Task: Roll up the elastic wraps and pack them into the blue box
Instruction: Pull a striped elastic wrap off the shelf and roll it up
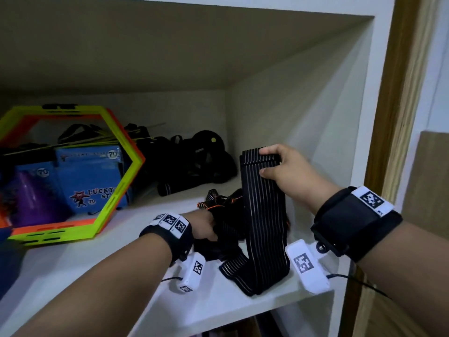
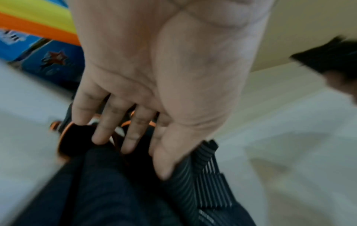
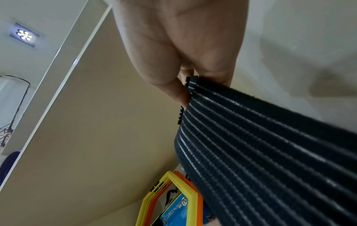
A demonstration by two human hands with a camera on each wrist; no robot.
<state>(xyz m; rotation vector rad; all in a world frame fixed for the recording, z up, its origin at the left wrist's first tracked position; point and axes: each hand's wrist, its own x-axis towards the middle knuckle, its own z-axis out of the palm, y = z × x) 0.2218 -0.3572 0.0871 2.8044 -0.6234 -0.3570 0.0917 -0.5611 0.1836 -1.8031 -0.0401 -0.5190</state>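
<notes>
Right hand [image 1: 289, 171] raised at 2 o'clock of head view, thumb and fingers pinching top end of long black elastic wrap with thin white stripes [image 1: 263, 215]; wrap hanging down, lower part folded on white shelf board [image 1: 73, 263] near front edge. Left hand [image 1: 204, 226] low at centre, fingers spread and fairly straight, pressing on heap of black and orange-trimmed elastic wraps [image 1: 218, 203] on shelf; thumb [image 2: 164, 160] against striped fabric. Hands well apart. Blue cardboard box with star logo [image 1: 90, 176] at 9 o'clock, standing behind yellow-green and orange hexagonal plastic frames [image 1: 116, 190]. Black gear [image 1: 201, 161] at back of shelf, at 12 o'clock.
</notes>
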